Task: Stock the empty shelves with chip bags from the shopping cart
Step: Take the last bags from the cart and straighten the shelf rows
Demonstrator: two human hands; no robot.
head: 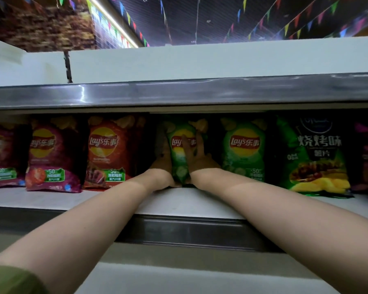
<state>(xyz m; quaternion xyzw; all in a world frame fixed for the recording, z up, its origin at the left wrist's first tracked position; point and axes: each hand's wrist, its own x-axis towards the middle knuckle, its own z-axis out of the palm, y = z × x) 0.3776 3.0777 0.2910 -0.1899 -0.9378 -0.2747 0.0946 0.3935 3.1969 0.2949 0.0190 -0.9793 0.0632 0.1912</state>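
Grasp | right hand (197, 154) holds green chip bag (179, 166) | left hand (163, 161) shadowed beside it, cannot tell

Plain olive-green sleeve (11, 280) ending near the elbow of the left forearm (83, 221); right forearm (284, 213) bare along its whole visible length, left bare below the cuff.

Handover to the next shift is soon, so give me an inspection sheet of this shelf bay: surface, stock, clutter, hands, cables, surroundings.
Surface: white shelf, bags standing along its back.
Job's things: held green bag upright between red bag and second green bag; cart not in view.
Clutter: nothing seen.
Grippers: right hand grips it, fingers over its front; left hand at its left side, fingers shadowed.
Cables: nothing seen.
Surroundings: bare top shelf; bunting overhead.
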